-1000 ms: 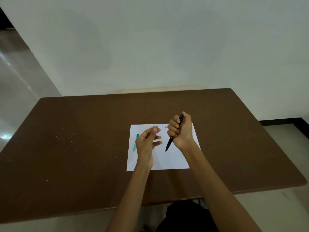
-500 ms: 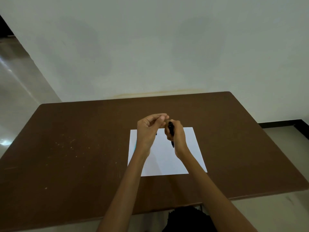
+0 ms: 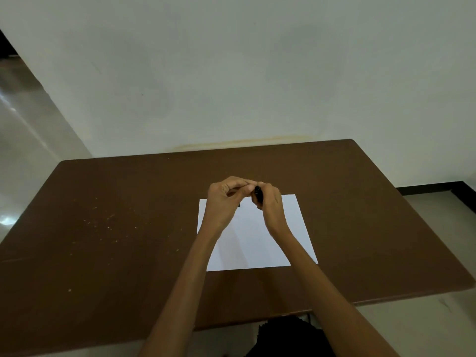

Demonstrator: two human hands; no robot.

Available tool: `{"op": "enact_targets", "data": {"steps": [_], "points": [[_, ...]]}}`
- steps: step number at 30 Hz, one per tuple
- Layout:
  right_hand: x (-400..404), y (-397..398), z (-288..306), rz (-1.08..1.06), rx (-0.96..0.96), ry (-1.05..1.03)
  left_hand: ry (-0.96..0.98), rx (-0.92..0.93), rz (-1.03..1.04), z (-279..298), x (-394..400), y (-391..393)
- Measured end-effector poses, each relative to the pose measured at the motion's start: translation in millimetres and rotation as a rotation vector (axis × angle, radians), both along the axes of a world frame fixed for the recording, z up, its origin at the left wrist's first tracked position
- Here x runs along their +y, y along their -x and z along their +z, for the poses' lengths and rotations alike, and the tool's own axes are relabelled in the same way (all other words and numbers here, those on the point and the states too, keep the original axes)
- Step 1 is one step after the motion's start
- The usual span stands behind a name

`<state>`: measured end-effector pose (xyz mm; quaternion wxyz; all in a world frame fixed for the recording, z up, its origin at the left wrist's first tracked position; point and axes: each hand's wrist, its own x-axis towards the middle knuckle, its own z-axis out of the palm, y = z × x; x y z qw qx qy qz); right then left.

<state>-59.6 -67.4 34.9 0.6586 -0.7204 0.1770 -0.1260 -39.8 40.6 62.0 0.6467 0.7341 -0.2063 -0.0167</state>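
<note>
A: Entry one, far left?

B: We log a pale, shiny floor, then the brown table. Its left half is dotted with pale specks.

A: Next along?

B: The left hand, over the far left corner of a white sheet of paper. Its fingers are curled and the tips are bunched against the thumb. We enter them as pinching the upper end of a black pen.

A: Anything beneath that hand?

B: One small dark mark on the paper, just under the fingers. We cannot tell what it is.

A: And the pen?

B: One pen, over the far edge of the paper, between the two hands, which meet at the fingertips. Only a short black stretch shows, and its lower end is hidden, so we cannot say whether it touches the sheet.

A: The right hand?

B: The right hand is just right of the left, fingers wrapped round the pen's barrel, back of the hand towards us.

A: The paper?

B: It lies flat near the middle of the table. Its right half is bare, and both forearms cross its near edge.

A: Far right?

B: The table's right edge, then a black skirting strip at the foot of the pale wall.
</note>
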Motion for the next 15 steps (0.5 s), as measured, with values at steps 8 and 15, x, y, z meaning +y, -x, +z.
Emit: {"op": "enact_targets", "data": {"steps": [8, 15], "points": [[3.7, 4.4, -1.5, -0.012, -0.056, 0.036, 0.045, 0.008, -0.018, 0.6, 6.3, 1.2], [5.2, 4.8, -1.6, 0.018, -0.052, 0.047, 0.128, 0.079, -0.047, 0.3, 8.0, 1.7]]}}
